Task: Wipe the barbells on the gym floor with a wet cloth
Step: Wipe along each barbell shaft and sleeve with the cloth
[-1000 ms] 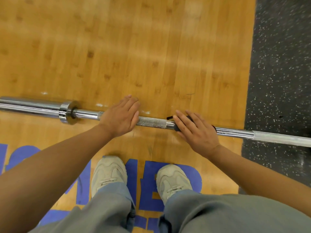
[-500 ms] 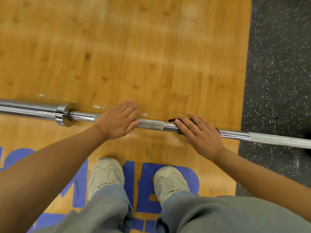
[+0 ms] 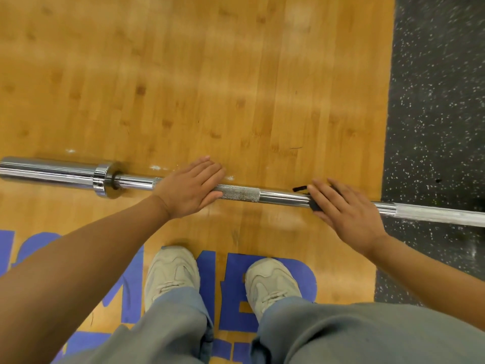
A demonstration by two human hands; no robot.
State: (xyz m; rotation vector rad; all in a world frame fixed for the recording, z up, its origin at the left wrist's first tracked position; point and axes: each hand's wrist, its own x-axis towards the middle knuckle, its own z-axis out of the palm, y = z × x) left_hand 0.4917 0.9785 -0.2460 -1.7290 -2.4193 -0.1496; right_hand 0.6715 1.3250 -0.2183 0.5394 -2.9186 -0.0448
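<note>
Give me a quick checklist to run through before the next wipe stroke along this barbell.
1. Cloth on the bar: ok. The dark cloth sits under the right hand, against the barbell.
2. Bar steadied: ok. The left hand rests flat on the shaft, near the knurled section.
3. Bar resting on the floor: ok. It lies across the wooden floor and onto the rubber mat.
4. Feet clear: ok. Both shoes stand behind the bar, apart from it.
5. Cloth wet enough: cannot tell.
6. Stretch toward the sleeve collar wiped: cannot tell.
</note>
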